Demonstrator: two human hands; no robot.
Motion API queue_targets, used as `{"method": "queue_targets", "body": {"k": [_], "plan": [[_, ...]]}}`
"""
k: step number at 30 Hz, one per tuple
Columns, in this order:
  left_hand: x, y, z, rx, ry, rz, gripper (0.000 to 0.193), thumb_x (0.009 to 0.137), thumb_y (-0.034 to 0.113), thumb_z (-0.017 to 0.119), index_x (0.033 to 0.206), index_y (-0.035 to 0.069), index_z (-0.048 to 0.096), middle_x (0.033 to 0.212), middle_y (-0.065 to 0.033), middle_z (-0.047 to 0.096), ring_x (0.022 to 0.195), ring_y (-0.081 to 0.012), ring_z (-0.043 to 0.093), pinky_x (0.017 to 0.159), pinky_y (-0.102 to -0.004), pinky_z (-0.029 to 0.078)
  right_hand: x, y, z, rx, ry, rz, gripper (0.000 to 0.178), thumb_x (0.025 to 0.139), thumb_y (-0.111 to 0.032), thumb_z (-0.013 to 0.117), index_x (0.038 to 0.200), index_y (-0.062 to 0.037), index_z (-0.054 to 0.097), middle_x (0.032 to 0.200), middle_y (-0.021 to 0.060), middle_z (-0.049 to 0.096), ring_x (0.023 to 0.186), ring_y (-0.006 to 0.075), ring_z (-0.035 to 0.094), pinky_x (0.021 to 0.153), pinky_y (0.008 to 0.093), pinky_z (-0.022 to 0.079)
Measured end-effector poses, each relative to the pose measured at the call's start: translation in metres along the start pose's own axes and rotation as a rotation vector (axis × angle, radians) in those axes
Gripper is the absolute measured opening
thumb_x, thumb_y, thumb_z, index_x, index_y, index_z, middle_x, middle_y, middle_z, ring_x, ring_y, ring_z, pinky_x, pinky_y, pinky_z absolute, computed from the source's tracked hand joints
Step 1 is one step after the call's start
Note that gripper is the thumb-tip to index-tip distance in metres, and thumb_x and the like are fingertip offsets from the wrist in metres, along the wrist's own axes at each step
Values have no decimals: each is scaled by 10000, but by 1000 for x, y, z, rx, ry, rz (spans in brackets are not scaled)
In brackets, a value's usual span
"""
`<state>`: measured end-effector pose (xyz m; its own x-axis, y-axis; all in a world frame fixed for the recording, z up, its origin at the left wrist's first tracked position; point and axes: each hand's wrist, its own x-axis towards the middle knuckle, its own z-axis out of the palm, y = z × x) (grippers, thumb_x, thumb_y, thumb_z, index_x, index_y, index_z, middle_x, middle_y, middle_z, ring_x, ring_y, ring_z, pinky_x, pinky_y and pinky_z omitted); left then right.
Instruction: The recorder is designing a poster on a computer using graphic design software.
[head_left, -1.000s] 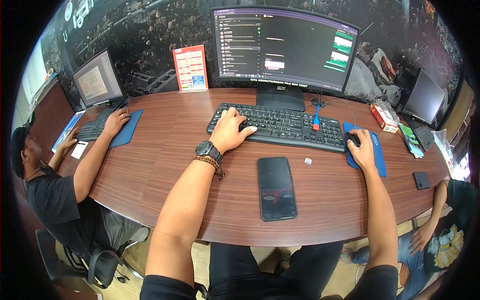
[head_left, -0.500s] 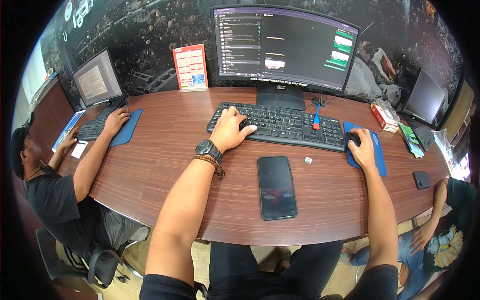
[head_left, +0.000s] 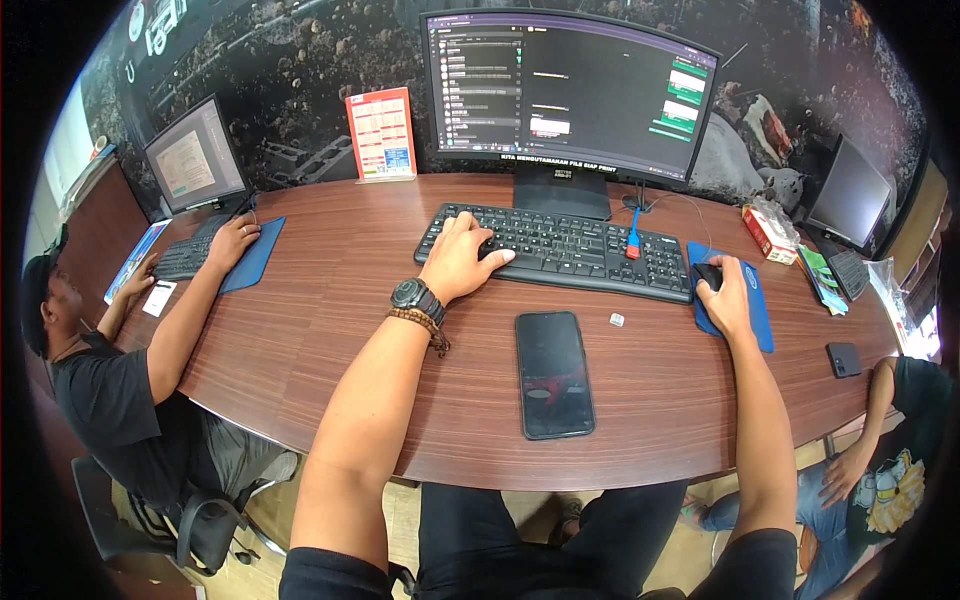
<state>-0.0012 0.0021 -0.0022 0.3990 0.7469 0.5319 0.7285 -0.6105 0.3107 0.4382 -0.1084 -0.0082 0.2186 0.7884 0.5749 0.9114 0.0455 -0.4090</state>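
My left hand rests over the left part of a black keyboard, fingers stretched across the keys and thumb pointing right. It holds nothing. Under my right hand is a black computer mouse, gripped on a blue mouse pad. A dark smartphone lies face up on the desk between my forearms. Just beyond it sits a small whitish square piece. A blue cable with a red end lies across the keyboard's right part. Behind the keyboard stands a wide monitor showing a list and a dark pane.
At the left, a person works at another keyboard and monitor. A red and white calendar stands at the back. Toward the right are a red and white box, a black device and another seated person.
The list at the left of the monitor looks different, as if scrolled. My right hand and the mouse have shifted very slightly; my left hand stays put.
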Motion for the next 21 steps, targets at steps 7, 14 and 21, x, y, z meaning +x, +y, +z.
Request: {"method": "queue_targets", "body": {"k": [7, 14, 21], "plan": [[0, 2, 0, 0, 0, 3, 556, 896, 459, 721, 1149, -36, 721, 1093, -150, 576, 1073, -324, 528, 971, -422, 463, 0, 2, 0, 29, 18, -21, 415, 788, -151, 661, 1178, -30, 585, 1146, 191, 589, 1098, 404, 586, 938, 461, 479], [0, 5, -3, 4, -14, -4, 556, 892, 427, 739, 1182, -46, 708, 1079, -160, 580, 1071, -330, 548, 985, -418, 456, -1, 0, -1, 47, -12, -32, 409, 789, -148, 664, 1188, -59, 653, 1164, 172, 597, 1118, 376, 595, 966, 437, 482], [1, 1, -1, 13, -6, 8, 562, 902, 469, 714, 1154, -34, 721, 1102, -150, 576, 1078, -320, 525, 973, -422, 461, 0, 5, 0, 55, -3, -65, 337, 808, -152, 676, 1129, -51, 690, 1166, 164, 603, 1117, 359, 604, 977, 426, 484]]}}
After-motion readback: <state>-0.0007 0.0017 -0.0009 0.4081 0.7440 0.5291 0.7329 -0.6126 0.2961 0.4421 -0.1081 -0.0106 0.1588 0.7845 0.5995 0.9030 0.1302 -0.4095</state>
